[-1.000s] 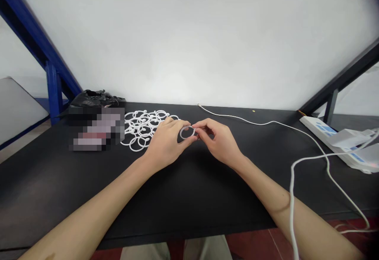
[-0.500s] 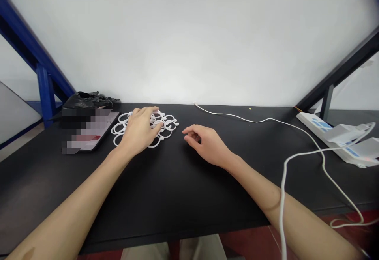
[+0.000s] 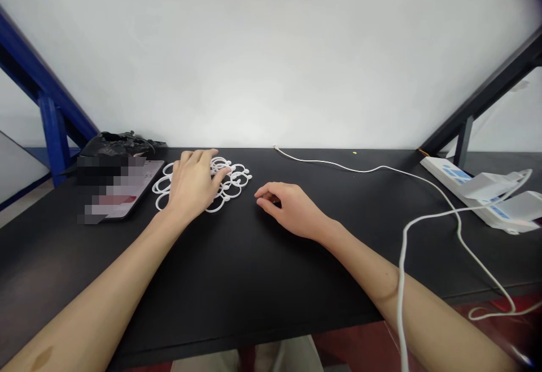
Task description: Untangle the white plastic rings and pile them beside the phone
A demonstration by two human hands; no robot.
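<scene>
A flat pile of white rings with small knobs, like shower curtain rings, lies on the black table left of centre. Over its left part rests my left hand, palm down, fingers stretched forward and thumb apart. The hand covers some of the rings; whether it grips any under the palm is hidden. To the right of the pile, my right hand hovers or rests low over the bare tabletop. Its fingers are loosely bent, with a gap between thumb and forefinger and nothing visible in it.
At left lie a partly blurred flat panel and a crumpled black plastic bag. A white power strip with plugged-in adapters stands at right. One white cable crosses the table; a thicker loop hangs over my right forearm. A white wall rises behind.
The whole view has shifted slightly, so most things sit a little further left. Both hands keep nearly the same pose; the right thumb and forefinger look slightly more bent.
</scene>
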